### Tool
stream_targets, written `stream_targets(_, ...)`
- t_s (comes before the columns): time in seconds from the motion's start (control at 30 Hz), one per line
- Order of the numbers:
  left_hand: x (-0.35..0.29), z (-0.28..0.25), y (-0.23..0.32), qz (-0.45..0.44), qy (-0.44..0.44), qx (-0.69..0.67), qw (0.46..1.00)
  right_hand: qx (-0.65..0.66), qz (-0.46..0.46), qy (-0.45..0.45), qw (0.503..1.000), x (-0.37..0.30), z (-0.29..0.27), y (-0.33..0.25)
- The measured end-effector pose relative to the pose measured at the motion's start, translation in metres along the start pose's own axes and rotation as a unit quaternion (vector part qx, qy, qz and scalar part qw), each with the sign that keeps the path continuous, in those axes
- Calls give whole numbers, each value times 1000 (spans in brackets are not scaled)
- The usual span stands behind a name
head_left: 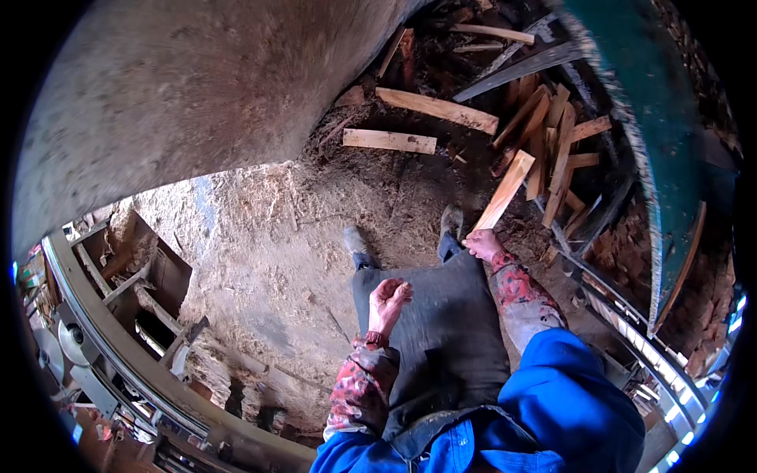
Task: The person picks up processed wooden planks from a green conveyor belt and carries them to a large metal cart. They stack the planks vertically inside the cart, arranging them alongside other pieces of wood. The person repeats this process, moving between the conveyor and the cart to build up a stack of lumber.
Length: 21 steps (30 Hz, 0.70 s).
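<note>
My right hand [485, 243] is closed round the near end of a pale wooden board [506, 188], which slants away from me to the upper right. Beyond its far end lies a loose heap of split wood pieces [560, 146]. In front of my dark apron [441, 315] is my left hand [388, 303], its fingers curled in toward the thumb and nothing visible in them. Patterned red sleeve cuffs cover both wrists, with blue sleeves above.
Two loose boards, a longer one [438, 109] and a shorter one [389, 141], lie ahead. Sawdust covers the floor [260, 244]. A large brown surface [181, 87] fills the upper left. A green panel [654, 126] stands at right; a metal-framed machine [118, 339] runs along the left.
</note>
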<state>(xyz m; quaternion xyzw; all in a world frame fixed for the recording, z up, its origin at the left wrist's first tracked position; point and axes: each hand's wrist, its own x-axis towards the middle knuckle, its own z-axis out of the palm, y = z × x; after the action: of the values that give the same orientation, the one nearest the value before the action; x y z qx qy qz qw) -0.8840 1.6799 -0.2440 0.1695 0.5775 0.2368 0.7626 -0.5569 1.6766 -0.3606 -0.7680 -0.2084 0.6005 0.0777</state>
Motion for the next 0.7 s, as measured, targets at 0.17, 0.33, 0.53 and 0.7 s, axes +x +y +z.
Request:
stream_targets(0.17, 69, -28, -8, -2, 17, -13, 1000, -136, 16, -29, 990, 96, 74, 1)
stream_targets(0.33, 143, -51, -41, -12, 30, -5, 999, -278, -159, -22, 947, 223, 121, 19)
stream_targets(0.53, 208, -75, -74, -25, 40, -16, 999, -298, 4, 48, 953, 360, 158, 29)
stream_targets(0.7, 235, -76, -66, -34, 38, -20, 998, -263, 47, 96, 959, 427, 186, 33)
